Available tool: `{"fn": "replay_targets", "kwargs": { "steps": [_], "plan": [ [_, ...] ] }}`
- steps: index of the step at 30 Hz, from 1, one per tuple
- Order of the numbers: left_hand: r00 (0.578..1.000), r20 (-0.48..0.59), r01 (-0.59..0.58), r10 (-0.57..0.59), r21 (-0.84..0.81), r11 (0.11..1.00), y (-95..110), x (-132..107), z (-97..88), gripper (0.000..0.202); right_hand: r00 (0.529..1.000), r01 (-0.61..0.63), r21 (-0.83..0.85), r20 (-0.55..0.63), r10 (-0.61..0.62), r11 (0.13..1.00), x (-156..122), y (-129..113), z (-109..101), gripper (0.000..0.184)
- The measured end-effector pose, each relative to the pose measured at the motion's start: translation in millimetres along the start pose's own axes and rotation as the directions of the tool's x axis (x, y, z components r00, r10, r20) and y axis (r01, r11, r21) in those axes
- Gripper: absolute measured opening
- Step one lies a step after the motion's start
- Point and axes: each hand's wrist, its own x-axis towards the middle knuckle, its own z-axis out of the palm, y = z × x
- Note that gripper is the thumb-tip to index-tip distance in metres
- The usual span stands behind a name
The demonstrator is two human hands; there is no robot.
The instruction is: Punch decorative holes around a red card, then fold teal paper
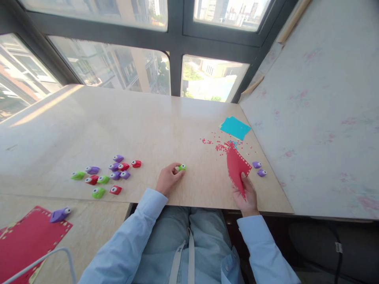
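Observation:
Between the thumb and fingers of my left hand (169, 179) is a small green craft punch (182, 167), held at the table's middle. My right hand (246, 195) grips a red sheet of paper (237, 165) by its lower edge. The sheet bends and tilts upward, with a row of small holes along its right edge. Loose red paper bits (222, 147) lie scattered just beyond the sheet, with a few blue ones among them. Two purple punches (262, 172) rest to the right of my right hand.
Several green, red and purple punches (115, 175) stand in a group at the left. Blue paper sheets (235, 127) lie at the back right near the wall (319, 118). On a lower left surface, a purple punch (60, 215) sits on red punched paper (32, 244), by a white cable.

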Motion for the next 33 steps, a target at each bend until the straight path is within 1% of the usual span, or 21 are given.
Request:
{"fn": "replay_targets", "kwargs": {
  "steps": [2,4,5,7,10,11,13,15,16,17,18,19,20,21,22,23,24,25,27,30,33],
  "plan": [
    [0.999,-0.002,0.034,-0.034,-0.157,0.987,0,-2,-1.9,0.037,0.998,0.04,0.041,-0.043,-0.038,0.998,-1,0,5,0.038],
    [0.997,-0.006,0.069,-0.077,-0.374,0.925,-2,-6,-8.6,0.041,0.997,0.05,0.043,-0.054,-0.048,0.998,-3,0,8,0.036],
    [0.994,-0.018,0.082,-0.104,-0.488,0.869,-3,-8,-13.4,0.04,0.998,0.045,0.033,-0.051,-0.044,0.998,-3,0,9,0.036],
    [0.985,-0.04,0.096,-0.17,-0.691,0.717,-4,-11,-24.2,0.035,0.999,0.002,0.006,-0.036,-0.001,1.0,-5,-1,9,0.038],
    [0.973,-0.015,0.1,-0.228,-0.868,0.486,-4,-11,-37.8,0.034,0.981,-0.181,-0.08,0.054,0.185,0.98,-11,-4,14,0.043],
    [0.973,-0.007,0.095,-0.232,-0.899,0.427,-4,-10,-40.7,0.033,0.957,-0.252,-0.127,0.112,0.267,0.959,-15,-5,18,0.044],
    [0.973,0.004,0.081,-0.229,-0.942,0.325,-4,-8,-43.6,0.028,0.872,-0.365,-0.24,0.252,0.421,0.9,-24,-7,29,0.044],
    [0.975,0.032,0.085,-0.219,-0.968,0.238,-5,-6,-43.8,0.024,0.76,-0.422,-0.335,0.375,0.53,0.842,-34,-6,45,0.043],
    [0.976,0.052,0.096,-0.211,-0.974,0.205,-6,-5,-43.3,0.023,0.717,-0.437,-0.369,0.408,0.565,0.821,-37,-4,53,0.043],
    [0.976,0.068,0.106,-0.205,-0.977,0.183,-6,-5,-42.7,0.022,0.691,-0.446,-0.393,0.42,0.589,0.804,-40,-1,60,0.042],
    [0.977,0.079,0.114,-0.2,-0.979,0.172,-7,-5,-42.1,0.022,0.692,-0.448,-0.405,0.407,0.596,0.797,-41,3,66,0.042],
    [0.977,0.084,0.118,-0.195,-0.979,0.169,-8,-5,-41.7,0.021,0.732,-0.432,-0.396,0.37,0.572,0.81,-41,7,71,0.041],
    [0.978,0.085,0.119,-0.191,-0.978,0.169,-9,-5,-41.4,0.02,0.803,-0.4,-0.361,0.305,0.512,0.842,-39,12,74,0.04],
    [0.978,0.085,0.118,-0.188,-0.979,0.168,-9,-5,-41.2,0.019,0.888,-0.343,-0.297,0.207,0.411,0.891,-37,17,74,0.038],
    [0.979,0.084,0.116,-0.186,-0.98,0.165,-10,-5,-41.3,0.019,0.956,-0.262,-0.211,0.077,0.283,0.942,-34,21,73,0.036],
    [0.979,0.085,0.115,-0.185,-0.98,0.159,-10,-5,-41.4,0.019,0.984,-0.173,-0.116,-0.067,0.166,0.978,-31,25,71,0.035],
    [0.979,0.087,0.115,-0.183,-0.982,0.152,-11,-4,-41.7,0.019,0.978,-0.097,-0.036,-0.19,0.089,0.995,-29,28,67,0.035],
    [0.979,0.089,0.116,-0.181,-0.983,0.144,-11,-4,-42.1,0.019,0.961,-0.042,0.021,-0.274,0.046,0.999,-28,30,63,0.036],
    [0.98,0.098,0.122,-0.172,-0.984,0.131,-14,-4,-42.9,0.019,0.944,-0.008,0.074,-0.33,0.032,0.997,-30,30,55,0.038],
    [0.982,0.105,0.124,-0.155,-0.985,0.122,-17,-3,-42.7,0.02,0.961,-0.073,0.088,-0.259,0.094,0.993,-43,27,49,0.042],
    [0.984,0.085,0.115,-0.159,-0.976,0.188,-20,-2,-38.4,0.025,0.982,-0.154,0.057,-0.104,0.159,0.986,-57,25,49,0.046]
  ]
}}
